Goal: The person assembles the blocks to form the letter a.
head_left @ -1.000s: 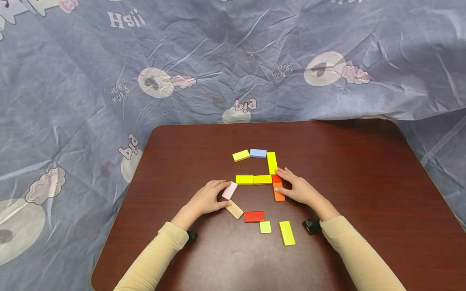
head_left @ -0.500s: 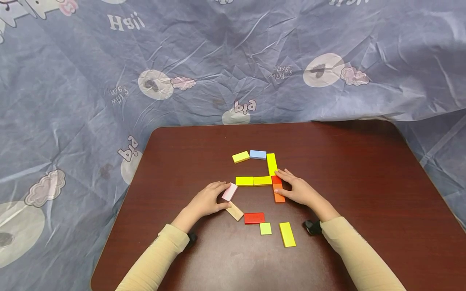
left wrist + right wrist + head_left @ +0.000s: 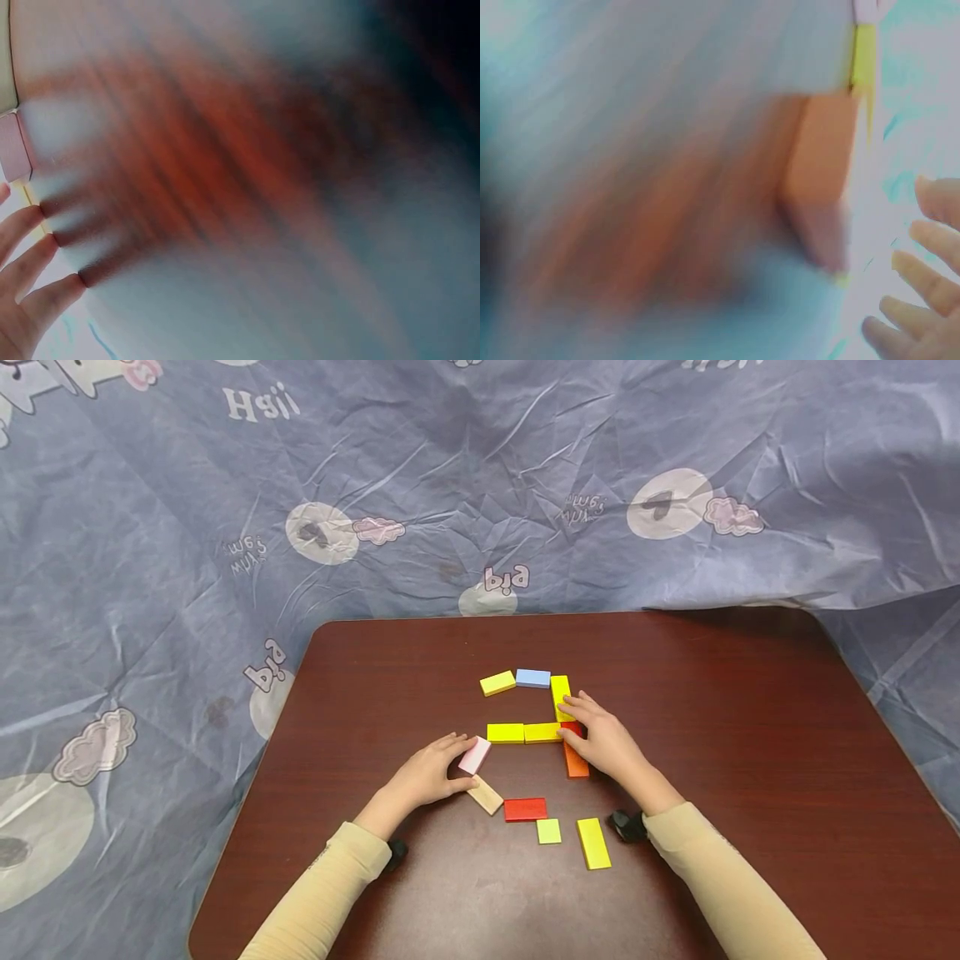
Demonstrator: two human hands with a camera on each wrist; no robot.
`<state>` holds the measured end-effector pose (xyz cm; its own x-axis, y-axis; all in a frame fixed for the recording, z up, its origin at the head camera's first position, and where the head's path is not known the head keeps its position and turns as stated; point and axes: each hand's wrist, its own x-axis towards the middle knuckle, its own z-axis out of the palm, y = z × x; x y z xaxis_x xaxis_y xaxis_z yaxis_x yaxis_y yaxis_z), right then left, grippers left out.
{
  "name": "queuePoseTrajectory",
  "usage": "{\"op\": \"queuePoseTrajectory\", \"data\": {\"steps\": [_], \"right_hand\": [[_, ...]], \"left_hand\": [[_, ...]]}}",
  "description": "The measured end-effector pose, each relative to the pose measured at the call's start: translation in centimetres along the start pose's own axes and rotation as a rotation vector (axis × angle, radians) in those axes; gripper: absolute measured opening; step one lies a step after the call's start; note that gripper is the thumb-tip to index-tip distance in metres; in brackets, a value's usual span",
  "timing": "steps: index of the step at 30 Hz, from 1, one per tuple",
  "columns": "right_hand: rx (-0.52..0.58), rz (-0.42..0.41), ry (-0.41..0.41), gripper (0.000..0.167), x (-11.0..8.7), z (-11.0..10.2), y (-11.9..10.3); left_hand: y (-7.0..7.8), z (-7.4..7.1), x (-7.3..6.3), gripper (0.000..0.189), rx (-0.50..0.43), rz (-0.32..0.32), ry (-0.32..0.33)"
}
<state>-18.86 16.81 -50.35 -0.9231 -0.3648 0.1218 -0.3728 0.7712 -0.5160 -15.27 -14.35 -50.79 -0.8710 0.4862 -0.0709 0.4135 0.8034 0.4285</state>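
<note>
My left hand [image 3: 427,772] holds a pink block [image 3: 475,755] end to end, index finger at its far end and thumb at its near end. That thumb lies right by a plain wooden block [image 3: 486,795]. In the left wrist view, the pink block [image 3: 15,148] shows beside the fingers at the left edge. My right hand [image 3: 609,745], fingers spread, hovers over the red block [image 3: 576,727], the orange block [image 3: 576,764] and an upright-lying yellow block [image 3: 558,687]. The right wrist view shows the fingers [image 3: 930,279] apart from the orange block [image 3: 821,146].
Two yellow blocks [image 3: 506,733] form a row between the hands. Behind lie a blue block [image 3: 533,678] and a yellow one [image 3: 497,683]. Nearer are a red block [image 3: 525,810], a small green square [image 3: 549,832] and a yellow block [image 3: 594,843] on the brown table [image 3: 750,735].
My right hand has come off the red and orange blocks and shifted slightly away and to the left. The left hand and the blocks keep their places.
</note>
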Motion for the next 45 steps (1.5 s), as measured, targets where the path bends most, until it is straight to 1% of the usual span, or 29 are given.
{"op": "queuePoseTrajectory", "data": {"steps": [2, 3, 7, 12, 16, 22, 28, 34, 39, 42, 45], "right_hand": [[-0.013, -0.034, 0.023, 0.046, 0.6, 0.2, -1.1], [-0.018, -0.051, 0.022, 0.045, 0.9, 0.3, -1.7], [-0.047, -0.112, -0.024, 0.042, 1.8, 1.2, -3.4], [-0.101, -0.174, -0.068, 0.042, 2.6, 2.5, -4.5], [-0.124, -0.199, -0.075, 0.043, 3.0, 3.2, -4.8], [-0.145, -0.191, -0.074, 0.041, 3.2, 3.8, -4.5], [-0.122, -0.181, -0.062, 0.038, 3.4, 4.1, -4.4], [-0.103, -0.143, -0.092, 0.040, 3.4, 4.1, -4.4], [-0.063, -0.100, -0.115, 0.043, 3.1, 2.9, -4.5], [-0.043, -0.086, -0.094, 0.041, 2.5, 1.5, -4.4], [-0.039, -0.075, -0.067, 0.040, 1.4, 0.1, -4.1]], "left_hand": [[0.0, 0.0, 0.0, 0.070, 0.001, -0.005, -0.008], [0.0, 0.0, 0.0, 0.070, 0.000, -0.005, -0.010], [0.0, 0.1, -0.1, 0.071, 0.000, -0.022, -0.031], [0.0, 0.1, -0.1, 0.071, 0.002, -0.033, -0.031], [-0.1, 0.2, 0.0, 0.072, 0.010, -0.035, -0.034], [-0.2, 0.3, 0.0, 0.072, 0.016, -0.030, -0.041], [-0.3, 0.2, 0.0, 0.071, 0.007, -0.028, -0.037], [-0.2, 0.1, 0.0, 0.071, 0.001, -0.031, -0.046], [-0.2, 0.1, 0.1, 0.071, 0.003, -0.028, -0.038], [-0.1, 0.0, 0.1, 0.070, -0.002, -0.025, -0.031], [-0.1, 0.0, 0.0, 0.069, -0.006, -0.021, -0.028]]}}
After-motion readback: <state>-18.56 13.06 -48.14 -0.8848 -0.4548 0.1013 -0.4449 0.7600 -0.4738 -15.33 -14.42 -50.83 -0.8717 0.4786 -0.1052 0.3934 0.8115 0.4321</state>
